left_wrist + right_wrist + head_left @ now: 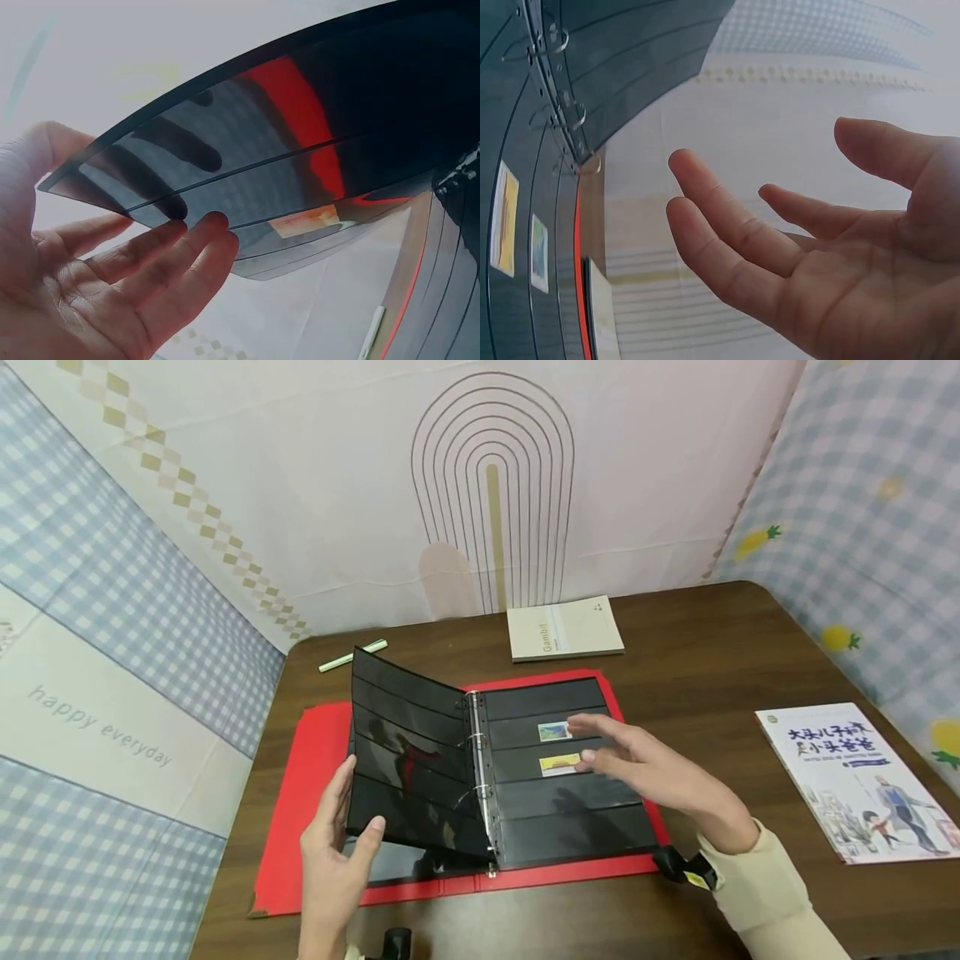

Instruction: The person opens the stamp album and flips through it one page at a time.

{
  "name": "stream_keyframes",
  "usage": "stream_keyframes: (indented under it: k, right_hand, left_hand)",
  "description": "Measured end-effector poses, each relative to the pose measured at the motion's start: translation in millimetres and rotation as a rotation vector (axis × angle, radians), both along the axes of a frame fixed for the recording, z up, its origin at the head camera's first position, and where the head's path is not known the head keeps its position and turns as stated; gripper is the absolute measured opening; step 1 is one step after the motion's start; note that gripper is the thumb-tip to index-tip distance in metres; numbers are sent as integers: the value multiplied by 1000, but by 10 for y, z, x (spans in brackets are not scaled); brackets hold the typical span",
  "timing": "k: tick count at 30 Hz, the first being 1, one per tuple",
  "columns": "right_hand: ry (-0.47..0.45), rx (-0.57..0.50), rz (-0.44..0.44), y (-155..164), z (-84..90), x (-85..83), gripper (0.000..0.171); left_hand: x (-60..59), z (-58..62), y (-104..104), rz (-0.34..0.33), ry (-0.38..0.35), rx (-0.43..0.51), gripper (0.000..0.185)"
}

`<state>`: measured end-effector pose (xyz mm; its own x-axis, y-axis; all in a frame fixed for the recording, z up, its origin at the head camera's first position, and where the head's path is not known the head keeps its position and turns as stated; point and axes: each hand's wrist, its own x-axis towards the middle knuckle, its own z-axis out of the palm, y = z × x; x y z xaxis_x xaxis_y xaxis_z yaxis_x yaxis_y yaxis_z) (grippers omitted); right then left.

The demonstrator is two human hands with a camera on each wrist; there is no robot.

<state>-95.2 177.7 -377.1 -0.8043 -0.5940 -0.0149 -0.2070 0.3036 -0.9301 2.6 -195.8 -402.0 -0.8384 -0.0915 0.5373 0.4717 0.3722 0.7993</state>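
A red ring-bound stamp album lies spread on the table. My left hand holds the outer edge of a raised black album page, thumb on one face and fingers on the other. In the left wrist view, a small orange stamp shows on the underside of this page. On the right-hand page sit a blue-green stamp and a yellow stamp, one above the other. My right hand hovers over them with fingers spread, nothing in it, its fingertips overlapping the stamps' right ends.
Behind the album lies a cream book marked "Gambit". A pale green pen rests at the back left of the wooden table. An illustrated white book is at the right. Metal rings stand along the album's spine.
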Motion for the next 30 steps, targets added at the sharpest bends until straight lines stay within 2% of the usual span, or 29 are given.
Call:
stream_keyframes:
  k: [5,12,16,19,24,28,30]
  right_hand:
    - [36,38,-38,103,-46,-2,50]
    - [60,111,-80,240,-117,9,51]
    - [107,156,-110,304,-158,22,50]
    - [117,153,-130,324,-205,38,50]
    - [112,141,-118,321,-300,77,54]
    - [157,241,-70,318,-341,101,59]
    - [168,298,-38,317,-356,111,62]
  left_hand:
    - [22,-62,-70,59,-32,31,68]
    - [82,-131,-188,207,-167,120,58]
    - [99,-160,-238,230,-236,144,54]
    - [99,-174,-271,241,-278,161,53]
    - [89,-206,-322,280,-305,158,50]
    - [72,-258,-381,298,-343,157,48]
    - [72,-270,-408,313,-399,161,46]
